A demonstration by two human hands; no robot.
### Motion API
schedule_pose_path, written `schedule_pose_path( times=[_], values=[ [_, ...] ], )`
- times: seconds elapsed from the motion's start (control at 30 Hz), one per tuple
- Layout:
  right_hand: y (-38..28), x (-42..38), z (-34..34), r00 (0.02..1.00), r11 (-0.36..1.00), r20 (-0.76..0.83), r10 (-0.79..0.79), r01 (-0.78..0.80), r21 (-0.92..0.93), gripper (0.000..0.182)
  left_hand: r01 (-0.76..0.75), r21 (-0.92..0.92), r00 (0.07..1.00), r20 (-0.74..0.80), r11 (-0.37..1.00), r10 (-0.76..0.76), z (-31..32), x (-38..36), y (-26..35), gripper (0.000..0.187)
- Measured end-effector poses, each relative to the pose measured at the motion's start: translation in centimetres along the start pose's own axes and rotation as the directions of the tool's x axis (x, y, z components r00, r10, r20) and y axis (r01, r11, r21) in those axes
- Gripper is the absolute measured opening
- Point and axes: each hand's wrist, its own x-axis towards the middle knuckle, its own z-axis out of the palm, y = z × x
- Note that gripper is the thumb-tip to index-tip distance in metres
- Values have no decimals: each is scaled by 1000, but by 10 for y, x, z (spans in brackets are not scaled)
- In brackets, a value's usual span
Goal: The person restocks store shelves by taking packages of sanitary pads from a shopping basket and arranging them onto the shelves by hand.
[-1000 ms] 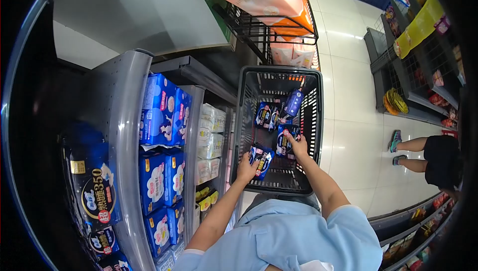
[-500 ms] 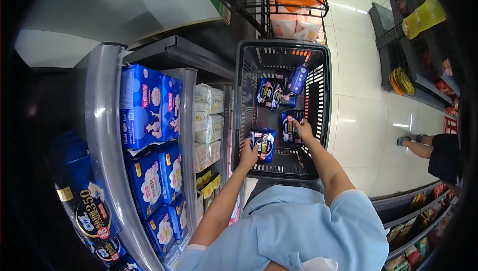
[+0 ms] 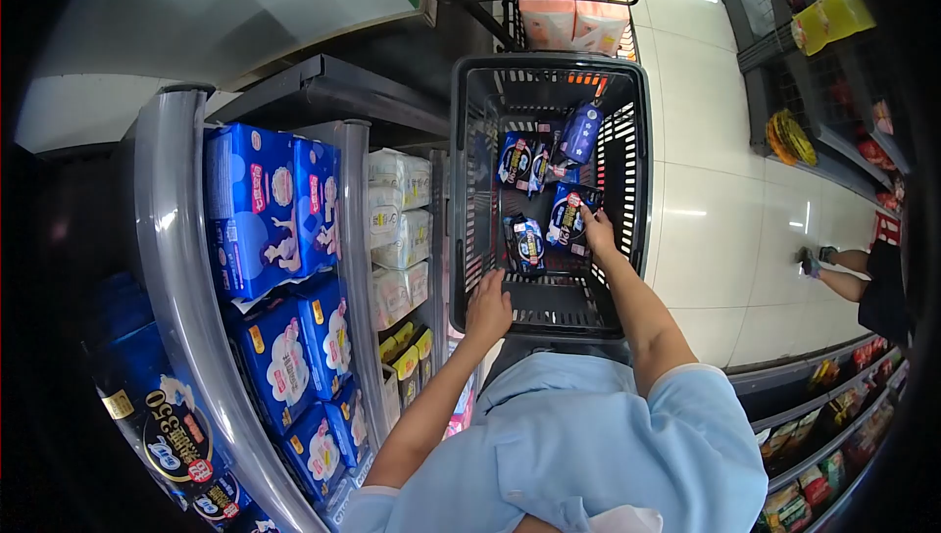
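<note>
In the black slatted plastic shopping basket [image 3: 627, 131], the right hand [image 3: 598, 231] clamps a dark blue soft-plastic packet [image 3: 567, 218] by its edge (light, squashy, probably slippery), while the left hand [image 3: 488, 306], fingers loose, rests empty on the near rim.

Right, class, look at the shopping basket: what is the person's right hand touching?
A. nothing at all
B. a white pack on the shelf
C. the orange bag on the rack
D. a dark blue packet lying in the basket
D: the right hand rests on a dark blue packet inside the black basket, while the left hand is at the basket's near edge.
</note>
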Motion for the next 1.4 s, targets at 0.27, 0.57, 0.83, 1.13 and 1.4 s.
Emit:
schedule_pose_path(
  times=[0.27, 0.57, 0.83, 1.13, 1.4],
  values=[
    [5, -14, 0, 1000, 976, -5, 2, -3, -219, 55, -179, 179, 977, -80, 967, 196, 5, -37, -3, 38],
    [-35, -67, 45, 792, 635, 77, -606, 540, -553, 51, -200, 214, 965, -128, 956, 230, 5, -34, -1, 40],
    [-51, 21, 119, 941, 827, -143, -307, 189, -530, 83, -192, 206, 970, -107, 960, 217, 3, -33, 2, 40],
    [-54, 44, 102, 993, 944, 12, -114, 112, -311, 44, -203, 185, 970, -95, 962, 223, 2, -32, 2, 42],
    [-80, 18, 62, 978, 962, 206, 16, 40, -269, 44, -222, 215, 962, -113, 951, 250, 7, -32, -2, 42]
  ],
)
